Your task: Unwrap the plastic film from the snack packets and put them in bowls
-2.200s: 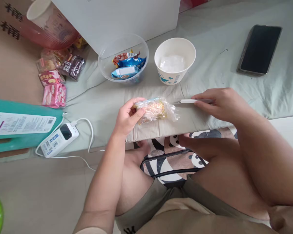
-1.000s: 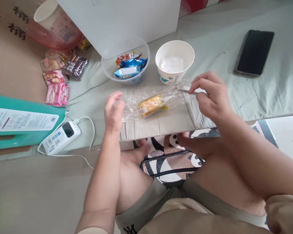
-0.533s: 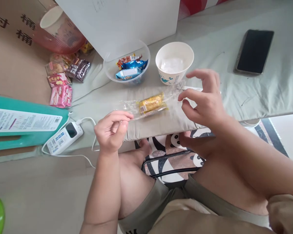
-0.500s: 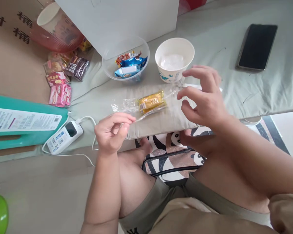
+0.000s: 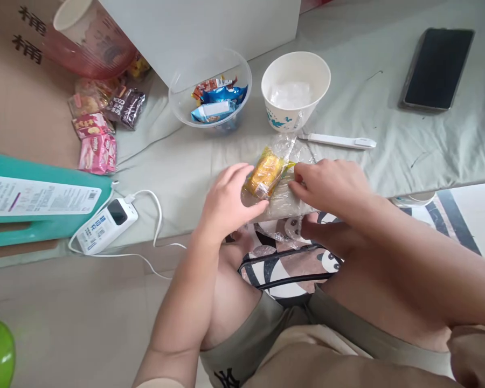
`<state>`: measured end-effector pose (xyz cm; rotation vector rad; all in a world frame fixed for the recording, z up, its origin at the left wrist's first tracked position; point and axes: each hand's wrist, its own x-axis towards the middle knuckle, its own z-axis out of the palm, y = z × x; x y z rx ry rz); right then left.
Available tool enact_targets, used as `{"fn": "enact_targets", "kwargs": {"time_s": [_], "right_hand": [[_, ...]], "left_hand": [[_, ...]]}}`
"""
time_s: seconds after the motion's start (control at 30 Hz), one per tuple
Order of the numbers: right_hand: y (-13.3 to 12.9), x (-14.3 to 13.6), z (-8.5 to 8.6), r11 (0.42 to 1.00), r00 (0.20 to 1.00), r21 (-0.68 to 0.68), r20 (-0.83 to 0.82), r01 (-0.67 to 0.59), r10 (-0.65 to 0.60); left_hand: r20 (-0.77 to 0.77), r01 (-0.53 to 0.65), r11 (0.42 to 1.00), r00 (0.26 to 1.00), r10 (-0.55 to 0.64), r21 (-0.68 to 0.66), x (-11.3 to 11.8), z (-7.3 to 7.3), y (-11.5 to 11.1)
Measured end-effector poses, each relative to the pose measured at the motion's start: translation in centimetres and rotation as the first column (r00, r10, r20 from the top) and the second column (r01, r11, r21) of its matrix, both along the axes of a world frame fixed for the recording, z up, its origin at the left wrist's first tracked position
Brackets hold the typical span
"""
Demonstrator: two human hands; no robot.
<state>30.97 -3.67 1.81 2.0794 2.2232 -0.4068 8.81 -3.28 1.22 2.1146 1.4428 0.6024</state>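
Note:
A yellow snack packet (image 5: 265, 173) lies tilted near the cloth-covered edge. Clear plastic film (image 5: 285, 196) spreads over and around it and hangs past the edge. Beside the packet's left end is my left hand (image 5: 228, 202), thumb and fingers apart; whether a fingertip touches it I cannot tell. My right hand (image 5: 331, 183) is closed at the packet's right side, its fingertips pinching the film near a yellow wrapper corner. Just behind stands a white paper bowl (image 5: 279, 119) with clear plastic inside. A white utility knife (image 5: 339, 141) lies to the bowl's right.
A clear plastic bowl (image 5: 177, 110) holds several wrapped snacks. More snack packets (image 5: 98, 153) lie at left, near a green jug (image 5: 60, 226) and a white power bank (image 5: 107, 226) with a cable. A phone (image 5: 438, 70) rests at back right; a white box (image 5: 218, 27) stands behind.
My left hand has let go of the film edge and moved right to the packet. My right hand came down and closed on the film. The packet has turned and shifted right.

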Motion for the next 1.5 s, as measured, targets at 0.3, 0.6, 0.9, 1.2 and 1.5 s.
{"fn": "enact_targets", "kwargs": {"time_s": [0.3,0.6,0.9,1.2,1.5], "right_hand": [[-0.5,0.2,-1.4,0.854,0.962,0.488,-0.091,-0.181,0.256],[0.6,0.3,-2.2,0.84,0.849,0.417,-0.241,-0.346,0.47],[0.7,-0.8,-2.6,0.842,0.833,0.413,-0.276,-0.347,0.479],[0.6,-0.1,-2.2,0.783,0.77,0.603,-0.424,-0.153,0.477],[8.8,-4.2,7.6,0.69,0.955,0.716,-0.267,0.106,0.131]], "left_hand": [[0.222,-0.267,0.948,0.928,0.301,-0.172,0.0,-0.8,0.3],[0.598,-0.065,0.751,0.561,0.572,-0.658,0.2,-0.3,2.3],[0.559,0.135,0.56,0.42,0.715,-0.817,0.6,-0.3,2.8],[0.505,-0.063,0.514,0.11,0.856,-0.856,-0.1,0.6,3.4],[0.588,-0.018,0.598,0.16,0.793,-0.801,-0.3,0.0,3.2]]}}
